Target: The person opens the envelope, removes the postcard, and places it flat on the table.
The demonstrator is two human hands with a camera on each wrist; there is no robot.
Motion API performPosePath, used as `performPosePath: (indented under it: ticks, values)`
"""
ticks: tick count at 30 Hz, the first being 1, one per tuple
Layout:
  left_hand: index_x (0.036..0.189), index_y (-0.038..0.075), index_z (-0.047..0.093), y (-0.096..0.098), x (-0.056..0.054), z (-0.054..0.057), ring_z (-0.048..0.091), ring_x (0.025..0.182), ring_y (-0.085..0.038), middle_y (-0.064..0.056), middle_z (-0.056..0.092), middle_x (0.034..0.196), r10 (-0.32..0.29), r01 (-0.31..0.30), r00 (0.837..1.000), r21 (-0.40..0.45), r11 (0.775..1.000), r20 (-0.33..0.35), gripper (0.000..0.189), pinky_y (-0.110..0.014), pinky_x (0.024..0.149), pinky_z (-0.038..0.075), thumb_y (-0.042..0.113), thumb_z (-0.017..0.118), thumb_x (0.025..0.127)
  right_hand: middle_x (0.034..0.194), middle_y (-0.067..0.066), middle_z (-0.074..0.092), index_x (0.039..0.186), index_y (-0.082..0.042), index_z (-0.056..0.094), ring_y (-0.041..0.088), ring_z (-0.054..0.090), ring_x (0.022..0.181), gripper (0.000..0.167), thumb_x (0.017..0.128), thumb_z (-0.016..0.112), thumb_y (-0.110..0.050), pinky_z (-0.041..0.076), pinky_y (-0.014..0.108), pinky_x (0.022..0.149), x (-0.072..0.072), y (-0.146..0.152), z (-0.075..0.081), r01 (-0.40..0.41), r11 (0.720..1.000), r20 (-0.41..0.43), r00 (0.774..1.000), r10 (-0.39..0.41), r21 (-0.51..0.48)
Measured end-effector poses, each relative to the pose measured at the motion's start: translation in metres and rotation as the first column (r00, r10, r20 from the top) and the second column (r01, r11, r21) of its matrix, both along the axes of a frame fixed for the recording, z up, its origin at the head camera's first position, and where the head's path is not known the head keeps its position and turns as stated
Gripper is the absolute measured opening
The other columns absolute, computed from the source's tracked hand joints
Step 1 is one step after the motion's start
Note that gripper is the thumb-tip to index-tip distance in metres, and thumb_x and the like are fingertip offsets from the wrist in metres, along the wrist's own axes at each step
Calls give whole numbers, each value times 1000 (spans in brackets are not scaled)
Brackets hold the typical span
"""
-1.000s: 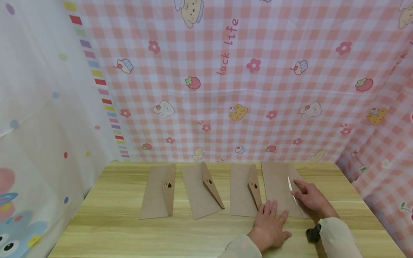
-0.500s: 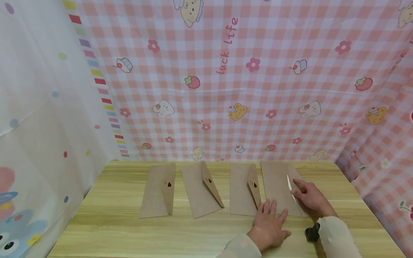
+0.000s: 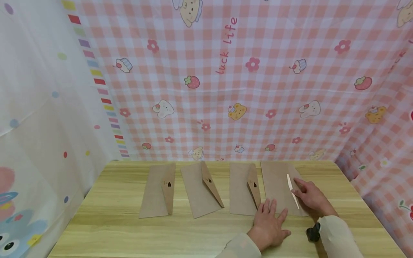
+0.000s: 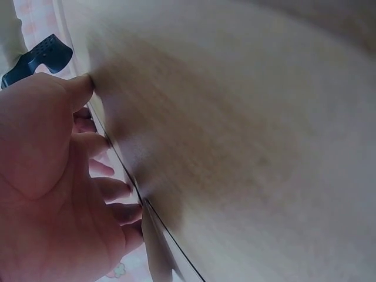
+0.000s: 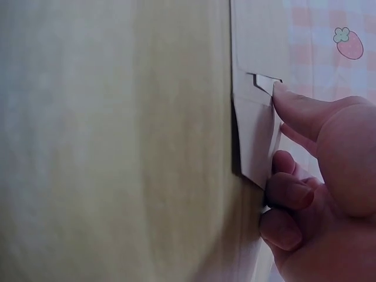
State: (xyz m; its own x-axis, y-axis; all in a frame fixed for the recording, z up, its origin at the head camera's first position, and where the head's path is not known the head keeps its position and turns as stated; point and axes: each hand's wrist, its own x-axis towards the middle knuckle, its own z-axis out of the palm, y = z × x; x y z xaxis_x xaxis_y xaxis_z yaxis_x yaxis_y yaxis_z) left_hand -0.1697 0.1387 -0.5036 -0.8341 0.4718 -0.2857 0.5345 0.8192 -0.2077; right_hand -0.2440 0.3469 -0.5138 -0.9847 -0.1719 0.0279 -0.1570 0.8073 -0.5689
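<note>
My left hand lies with fingers spread, its fingertips on the lower edge of the rightmost brown paper envelope and by the corner of the envelope beside it. My right hand is at the right side of the rightmost envelope, thumb and index finger pinching its flap end. In the right wrist view the thumb of the right hand meets the paper beside a narrow pale strip; the other fingers curl below. The pale strip also shows along the flap in the head view. What lies under the right fingers is hidden.
Further left on the wooden table lie two more envelopes, one tilted and one near the left, each with a dark heart mark on its flap. A black wrist device sits by the right sleeve. Patterned cloths hang behind and beside.
The pale strip at the rightmost envelope's flap shows wider and longer than before. Both hands stay in nearly the same place, and the other envelopes have not moved.
</note>
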Motion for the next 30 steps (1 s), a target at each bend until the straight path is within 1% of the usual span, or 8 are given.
performPosePath:
  ticks: [4,8,12,15,20,23,26,30]
  values:
    - [151,57,9,0,0,0,14,151,-9,14,13,164,4,-4,1000,1,1000,-3,62,-29,119,18,76,20,93,59,-3,40,138,19,42,11,38,54,53,98,60,-12,35,25,56,0,1,0,-9,1000,-17,1000,9,2]
    - [151,57,10,0,0,-1,14,151,-9,13,13,164,4,-4,1000,2,1000,-6,62,-29,119,18,76,20,93,60,-2,43,138,19,41,12,39,56,52,99,59,-10,36,25,57,0,2,-1,-14,1000,-11,1000,14,0]
    - [151,57,10,1,0,-1,14,151,-9,13,13,164,3,-3,1000,-1,1000,-8,62,-29,119,18,76,20,93,59,-3,42,140,18,40,10,38,54,52,98,58,-7,36,25,56,1,1,0,-20,1000,-2,1000,20,-11]
    - [151,56,9,1,0,-1,14,151,-9,14,13,164,4,-4,1000,-3,1000,-6,62,-29,120,18,76,20,93,60,-3,40,142,17,39,12,38,56,55,99,58,-13,38,26,63,2,0,2,-18,1000,15,1000,18,-4]
    - [151,56,9,1,0,0,13,151,-9,13,13,164,2,-2,1000,2,1000,1,62,-29,120,18,76,20,93,69,1,38,144,14,36,16,38,65,63,100,60,-24,38,35,74,2,0,5,-4,1000,51,999,4,15]
    - [151,56,9,1,0,0,13,151,-9,13,13,164,1,-1,1000,2,1000,3,62,-29,120,18,76,20,93,72,2,39,144,14,37,16,38,65,62,100,60,-23,38,33,70,2,0,5,8,1000,53,999,-9,13]
    - [151,56,8,1,0,0,13,151,-9,13,12,164,-1,1,1000,1,1000,4,62,-29,120,18,76,19,93,68,1,39,144,13,38,15,39,61,59,100,60,-20,37,28,63,1,1,3,21,1000,55,998,-20,-5]
    - [151,56,8,1,0,1,12,151,-9,13,12,164,-4,4,1000,3,1000,6,62,-29,120,18,76,19,93,62,-2,40,142,14,39,12,39,55,56,100,59,-17,35,25,55,0,1,1,22,999,53,998,-20,-28]
